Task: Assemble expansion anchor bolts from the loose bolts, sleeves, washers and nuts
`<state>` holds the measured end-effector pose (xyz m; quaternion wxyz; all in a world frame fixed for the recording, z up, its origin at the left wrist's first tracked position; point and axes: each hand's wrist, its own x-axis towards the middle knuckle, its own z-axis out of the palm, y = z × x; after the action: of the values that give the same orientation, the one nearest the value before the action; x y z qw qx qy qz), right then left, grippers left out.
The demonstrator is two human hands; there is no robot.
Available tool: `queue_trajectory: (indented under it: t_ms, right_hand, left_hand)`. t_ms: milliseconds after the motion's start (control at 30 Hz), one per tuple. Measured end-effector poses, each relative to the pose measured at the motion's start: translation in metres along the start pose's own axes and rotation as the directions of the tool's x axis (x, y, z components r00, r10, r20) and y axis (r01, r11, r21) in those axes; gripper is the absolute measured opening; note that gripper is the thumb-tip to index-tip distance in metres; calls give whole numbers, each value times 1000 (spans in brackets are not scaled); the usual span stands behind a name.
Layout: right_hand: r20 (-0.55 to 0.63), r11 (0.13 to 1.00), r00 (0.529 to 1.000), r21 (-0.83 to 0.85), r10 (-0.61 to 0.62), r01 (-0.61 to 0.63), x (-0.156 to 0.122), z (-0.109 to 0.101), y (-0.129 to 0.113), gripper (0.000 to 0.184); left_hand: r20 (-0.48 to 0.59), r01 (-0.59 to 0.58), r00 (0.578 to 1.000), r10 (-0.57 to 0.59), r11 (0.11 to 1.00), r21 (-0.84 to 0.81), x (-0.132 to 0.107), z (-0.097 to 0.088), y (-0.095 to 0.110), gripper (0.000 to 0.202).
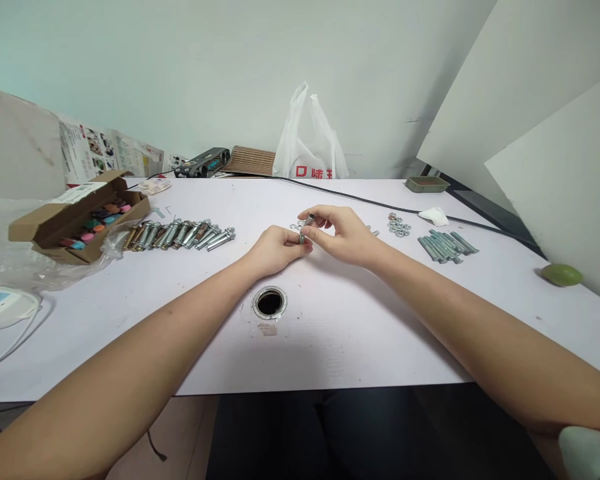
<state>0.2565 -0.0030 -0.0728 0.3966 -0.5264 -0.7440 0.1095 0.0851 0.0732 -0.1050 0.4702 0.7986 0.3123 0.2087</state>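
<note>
My left hand point(280, 250) and my right hand point(347, 233) meet above the middle of the table. Between their fingertips is a short silver metal sleeve point(309, 221), tilted, with its upper end sticking up. My right thumb and fingers pinch it near the top. The left fingers close around its lower end, where a bit of metal shows; whether that is a separate part I cannot tell. Just behind the hands lie small washers point(294, 227), partly hidden. Off to the right are a cluster of nuts point(399, 228) and a pile of bare metal sleeves or bolts point(447, 246).
Left of my hands lies a row of expansion bolts point(180, 235), beside an open cardboard box point(45, 230) of colourful pieces. A round cable hole point(270, 303) is in front. A black cable point(360, 198) crosses behind. A green fruit point(561, 275) sits far right.
</note>
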Motion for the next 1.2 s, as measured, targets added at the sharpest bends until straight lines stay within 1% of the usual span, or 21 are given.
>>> queue_trajectory:
  t_ms: [100,167,300,433,600,667,733,767,833,900,967,1067,1133,1200]
  right_hand:
    - [-15,1000,1000,23,9,-8,0,0,0,36]
    - [-13,999,1000,37,-6,6,0,0,0,33]
    - [34,999,999,27,-35,34,-1,2,-3,25]
    - [55,999,998,40,10,-12,-2,3,-4,21]
    - [125,997,990,26,65,-68,-3,1,-2,21]
    - [105,996,991,14,81,-83,-2,-4,1,26]
    - [21,994,994,-10,105,-105,3,-14,7,30]
    - [-26,992,992,-28,126,-127,6,-18,12,29]
    - [-71,974,977,-87,202,-208,15,-26,24,24]
    - [-34,932,947,-171,319,-320,25,-28,39,20]
    - [22,878,906,-260,422,-403,37,-22,54,17]
    - [52,816,864,-361,500,-450,52,-6,70,16]
    - [53,793,850,-393,524,-465,60,4,76,18]
    - [50,778,836,-399,546,-484,66,10,78,18]
  left_hand:
    - [21,18,1000,-18,1000,-11,-1,-1,0,39]
    - [21,23,1000,-23,1000,-6,-1,-1,0,39]
    - [7,25,1000,-25,1000,7,0,-1,0,41]
    - [20,13,1000,-13,1000,-3,0,-1,0,39]
    - [59,21,998,-17,997,-70,1,-1,-1,33]
    - [60,41,998,-33,992,-122,2,-1,-3,35]
    - [55,58,997,-48,980,-192,3,0,-5,42]
    - [52,66,997,-56,973,-222,3,1,-6,46]
    - [44,76,997,-67,961,-264,2,1,-5,49]
    - [29,68,998,-62,954,-291,1,1,-4,50]
    - [6,44,999,-45,950,-309,-1,-1,-2,50]
    - [1,30,1000,-31,957,-288,-2,-3,-1,46]
    - [12,37,999,-35,965,-259,-3,-4,-1,44]
    - [25,39,999,-34,970,-240,-2,-5,-2,42]
